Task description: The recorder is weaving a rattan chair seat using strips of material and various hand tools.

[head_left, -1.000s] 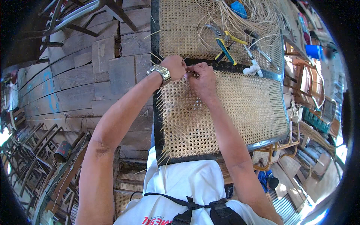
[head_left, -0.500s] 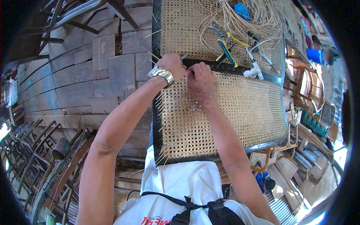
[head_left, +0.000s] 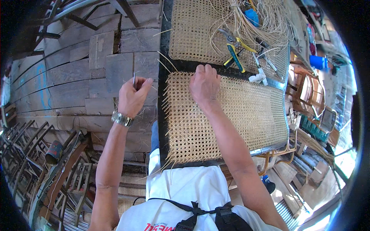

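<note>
Slim metal tool [head_left: 134, 78] gripped in curled fingers of left hand [head_left: 133, 96], left of cane webbing [head_left: 192, 127]. Right hand's [head_left: 205, 84] fingers bent, rested on webbing beneath; whether anything is pinched cannot be told. Pruning shears [head_left: 236, 58] laid beyond them.

Cane panel [head_left: 246, 111] brightly lit; floorboards [head_left: 69, 90] dimmer; white glare far right; fisheye edges bowed.

Furniture workshop, caning work: woven cane panel [head_left: 250, 111] at centre; loose cane strands [head_left: 266, 24] and pruners [head_left: 236, 57] at one o'clock; bare frames [head_left: 81, 192] crowded at eight, wooden chair [head_left: 300, 103] at three, boards [head_left: 288, 175] at four, plank floor [head_left: 73, 90] at nine.
</note>
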Demonstrator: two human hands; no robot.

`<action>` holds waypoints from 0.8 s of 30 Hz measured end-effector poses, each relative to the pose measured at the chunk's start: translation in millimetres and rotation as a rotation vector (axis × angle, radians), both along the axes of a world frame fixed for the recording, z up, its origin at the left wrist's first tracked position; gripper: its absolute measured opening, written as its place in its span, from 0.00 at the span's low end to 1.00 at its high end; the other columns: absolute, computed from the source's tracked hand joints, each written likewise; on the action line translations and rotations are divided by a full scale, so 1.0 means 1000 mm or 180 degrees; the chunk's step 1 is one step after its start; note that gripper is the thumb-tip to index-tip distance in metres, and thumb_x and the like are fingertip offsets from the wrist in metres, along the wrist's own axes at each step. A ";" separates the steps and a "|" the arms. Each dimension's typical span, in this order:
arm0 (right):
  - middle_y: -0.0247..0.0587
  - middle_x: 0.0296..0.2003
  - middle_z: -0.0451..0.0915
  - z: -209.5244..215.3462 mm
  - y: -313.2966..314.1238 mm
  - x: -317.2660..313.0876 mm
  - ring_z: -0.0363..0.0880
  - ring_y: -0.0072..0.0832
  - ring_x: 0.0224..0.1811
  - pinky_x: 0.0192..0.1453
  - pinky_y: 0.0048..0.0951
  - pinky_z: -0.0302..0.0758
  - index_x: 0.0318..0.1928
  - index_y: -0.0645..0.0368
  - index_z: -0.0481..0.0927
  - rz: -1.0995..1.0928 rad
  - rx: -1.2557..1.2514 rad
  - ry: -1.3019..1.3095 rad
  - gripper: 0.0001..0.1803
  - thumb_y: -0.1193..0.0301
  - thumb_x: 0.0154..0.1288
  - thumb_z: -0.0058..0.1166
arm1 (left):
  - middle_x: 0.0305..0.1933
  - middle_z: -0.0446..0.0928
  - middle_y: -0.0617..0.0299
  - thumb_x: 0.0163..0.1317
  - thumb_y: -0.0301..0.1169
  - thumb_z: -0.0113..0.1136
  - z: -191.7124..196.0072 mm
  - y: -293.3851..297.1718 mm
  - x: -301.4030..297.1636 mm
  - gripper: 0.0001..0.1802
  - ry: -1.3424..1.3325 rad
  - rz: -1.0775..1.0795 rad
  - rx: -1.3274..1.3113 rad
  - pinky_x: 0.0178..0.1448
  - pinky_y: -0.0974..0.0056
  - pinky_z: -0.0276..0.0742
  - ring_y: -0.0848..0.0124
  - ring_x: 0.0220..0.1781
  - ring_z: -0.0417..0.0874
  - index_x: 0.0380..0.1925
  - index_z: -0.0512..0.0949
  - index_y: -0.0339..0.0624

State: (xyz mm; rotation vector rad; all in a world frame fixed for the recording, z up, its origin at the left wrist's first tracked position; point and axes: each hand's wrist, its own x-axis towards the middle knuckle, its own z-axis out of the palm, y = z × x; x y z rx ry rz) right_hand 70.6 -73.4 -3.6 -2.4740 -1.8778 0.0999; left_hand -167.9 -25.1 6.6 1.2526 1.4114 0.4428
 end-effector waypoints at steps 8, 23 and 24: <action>0.49 0.37 0.85 0.005 0.008 0.029 0.86 0.42 0.41 0.49 0.39 0.80 0.38 0.59 0.87 -0.0890 -0.0336 0.1591 0.10 0.67 0.61 0.59 | 0.25 0.79 0.69 0.67 0.45 0.66 -0.007 -0.028 -0.038 0.20 -0.0308 0.0059 -0.0520 0.33 0.72 0.70 0.81 0.28 0.75 0.38 0.83 0.35; 0.41 0.38 0.85 0.000 -0.004 0.025 0.85 0.34 0.39 0.45 0.35 0.80 0.40 0.57 0.86 -0.0800 -0.0056 0.1650 0.12 0.63 0.63 0.62 | 0.25 0.77 0.71 0.68 0.43 0.66 -0.017 -0.054 -0.026 0.18 -0.0617 -0.0049 -0.0989 0.32 0.73 0.69 0.82 0.27 0.73 0.35 0.81 0.36; 0.43 0.40 0.83 -0.003 -0.009 0.026 0.85 0.38 0.40 0.44 0.38 0.80 0.41 0.56 0.85 -0.0503 0.0315 0.1765 0.12 0.63 0.64 0.60 | 0.26 0.77 0.71 0.68 0.43 0.66 -0.021 -0.056 -0.027 0.18 -0.0620 -0.0059 -0.0985 0.32 0.73 0.69 0.82 0.27 0.73 0.36 0.81 0.36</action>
